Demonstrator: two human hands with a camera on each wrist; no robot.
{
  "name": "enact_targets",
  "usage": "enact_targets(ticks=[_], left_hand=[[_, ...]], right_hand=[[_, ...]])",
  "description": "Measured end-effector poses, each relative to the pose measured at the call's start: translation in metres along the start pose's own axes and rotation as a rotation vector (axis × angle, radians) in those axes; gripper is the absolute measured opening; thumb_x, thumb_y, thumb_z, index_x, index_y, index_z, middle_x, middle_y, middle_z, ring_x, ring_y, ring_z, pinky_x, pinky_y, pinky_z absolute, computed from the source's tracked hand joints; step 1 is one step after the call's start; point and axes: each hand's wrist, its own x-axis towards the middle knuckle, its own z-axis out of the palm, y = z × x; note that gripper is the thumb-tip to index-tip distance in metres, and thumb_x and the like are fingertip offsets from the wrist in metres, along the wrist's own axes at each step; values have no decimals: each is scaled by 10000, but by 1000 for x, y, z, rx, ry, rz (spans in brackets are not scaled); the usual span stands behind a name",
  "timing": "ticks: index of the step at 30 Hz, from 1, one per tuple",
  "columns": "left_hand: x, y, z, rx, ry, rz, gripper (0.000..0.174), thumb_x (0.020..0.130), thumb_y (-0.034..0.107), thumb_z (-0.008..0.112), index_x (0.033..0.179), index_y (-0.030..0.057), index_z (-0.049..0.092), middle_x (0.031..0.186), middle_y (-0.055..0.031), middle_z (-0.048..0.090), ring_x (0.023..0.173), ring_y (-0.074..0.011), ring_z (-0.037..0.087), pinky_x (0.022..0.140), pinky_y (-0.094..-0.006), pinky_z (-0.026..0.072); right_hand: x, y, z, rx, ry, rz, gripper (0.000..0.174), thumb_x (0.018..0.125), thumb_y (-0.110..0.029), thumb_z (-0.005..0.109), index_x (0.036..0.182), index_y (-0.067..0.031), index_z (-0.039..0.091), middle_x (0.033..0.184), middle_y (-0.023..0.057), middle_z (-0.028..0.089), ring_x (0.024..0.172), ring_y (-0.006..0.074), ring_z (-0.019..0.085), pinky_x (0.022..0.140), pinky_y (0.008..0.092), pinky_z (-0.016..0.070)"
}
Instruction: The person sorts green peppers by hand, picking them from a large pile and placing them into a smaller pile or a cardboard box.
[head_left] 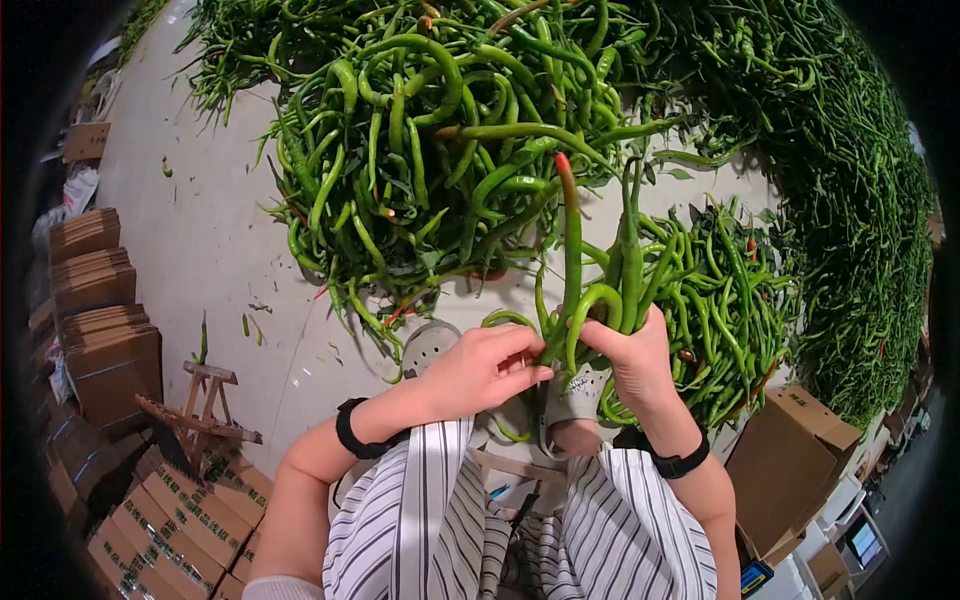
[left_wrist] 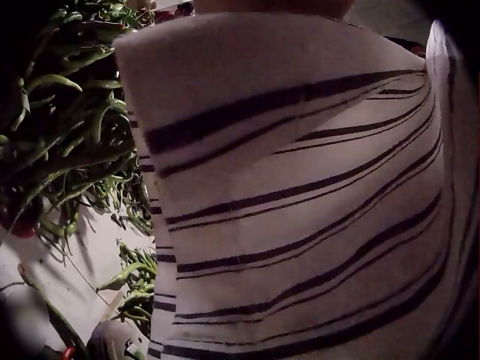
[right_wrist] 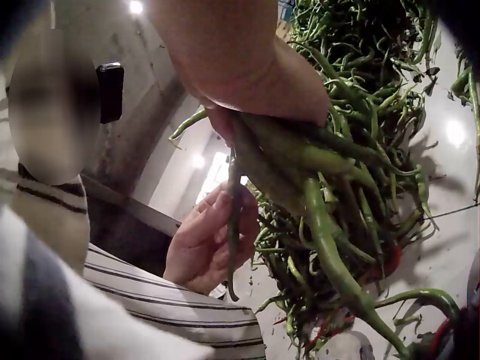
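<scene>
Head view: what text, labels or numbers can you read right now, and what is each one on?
Flattened cartons: green print, too small and blurred to read.
Device screen: lit, nothing legible.
Brown box: no readable print.
Wrist views: no text.

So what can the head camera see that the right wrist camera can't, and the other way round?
Only the head view: stacked cardboard boxes, a wooden stool and a red-tipped pepper standing tall. Only the right wrist view: a ceiling light and a slim dark pepper dangling before the left hand. Both: the right hand gripping a bunch of green chili peppers, the left hand beside it, striped cloth and heaped peppers on the floor.
</scene>
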Motion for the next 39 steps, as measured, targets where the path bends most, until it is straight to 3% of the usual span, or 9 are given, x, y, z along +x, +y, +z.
enact_targets(ticks=[9,13,16,18,21,24,29,31,39], left_hand=[[3,-9,-12,-325,141,-222,232,810,131,616,1004,12,572,763,-48,520,588,-72,495,558,-203,404],[17,-10,-35,188,227,-5,215,790,27,597,1000,2,563,911,-80,551,717,-122,543,598,-221,437],[53,-14,-57,639,600,290,225,769,-30,576,989,11,559,997,-116,551,718,-181,547,609,-265,461],[85,-11,-76,860,712,446,277,760,-46,560,1032,6,551,1047,-131,547,873,-270,535,777,-336,448],[113,-19,-93,1082,619,236,322,735,-37,579,1053,5,552,1000,-116,550,927,-305,496,823,-335,424],[108,-12,-96,995,607,311,320,738,-33,595,1052,7,553,953,-101,564,883,-257,539,806,-319,441],[68,53,-101,12,911,349,192,861,65,553,1026,-31,569,908,-66,593,839,-177,611,706,-264,478],[49,69,-115,-502,815,459,254,895,86,510,1113,-45,514,936,-101,591,858,-255,620,739,-309,513],[-2,24,-59,-289,219,-209,225,800,-6,597,1008,-18,512,916,-99,595,781,-175,619,709,-282,533]], right_hand=[[-10,9,-19,-304,5,-32,259,675,-31,674,909,19,576,822,49,616,700,112,577,675,239,463],[-37,-25,-76,-480,358,-116,287,680,-48,688,936,35,587,835,47,625,730,107,576,680,236,464],[-73,-48,-135,-828,467,-22,278,687,-39,666,944,32,588,842,46,626,719,110,567,669,246,454],[-88,-50,-154,-1001,565,8,270,689,-25,652,948,25,591,841,41,627,716,107,557,666,250,446],[-94,-49,-162,-1014,640,-32,263,693,-12,638,950,19,594,833,36,627,722,99,545,671,247,436],[-93,-45,-154,-868,611,-84,258,702,-8,630,956,23,593,828,32,624,736,86,537,681,236,430],[-81,-51,-131,-770,513,-101,270,711,-13,635,972,35,583,851,33,625,761,69,533,694,218,426],[-78,-54,-126,-771,491,-98,282,711,-6,631,983,38,573,890,43,630,773,73,541,702,218,428],[-76,-53,-127,-727,497,-159,276,702,0,627,972,28,576,873,41,625,738,66,522,656,215,419]])
